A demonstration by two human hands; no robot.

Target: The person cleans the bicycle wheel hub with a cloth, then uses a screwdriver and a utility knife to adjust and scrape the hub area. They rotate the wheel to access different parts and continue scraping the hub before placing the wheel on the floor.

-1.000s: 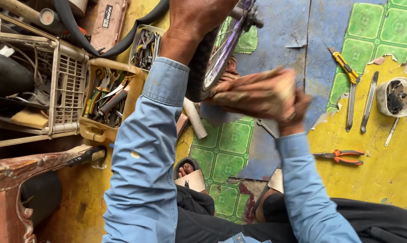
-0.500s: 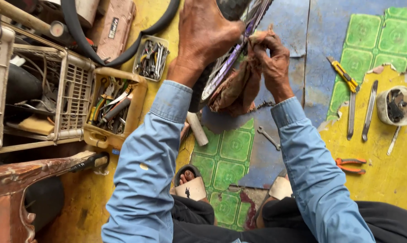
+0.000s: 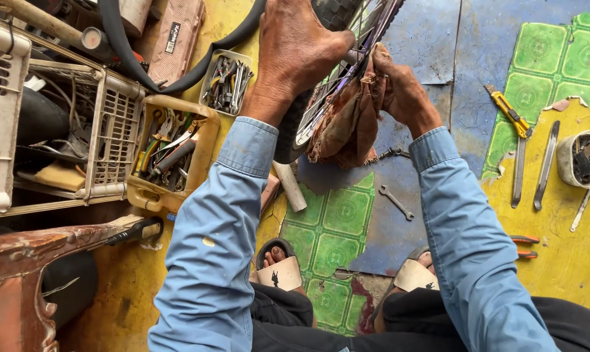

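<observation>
Two hands: left hand (image 3: 301, 49) grips spoked wheel (image 3: 334, 85), right hand (image 3: 399, 88) presses frayed brown rag (image 3: 344, 124).

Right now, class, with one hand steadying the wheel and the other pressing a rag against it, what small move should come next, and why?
Probably slide the rag a little further along the rim. The left hand has a grip on the wheel and holds it upright, while the right hand presses the brown cloth against the spokes and rim at one spot only, so the neighbouring stretch looks unwiped.
</observation>
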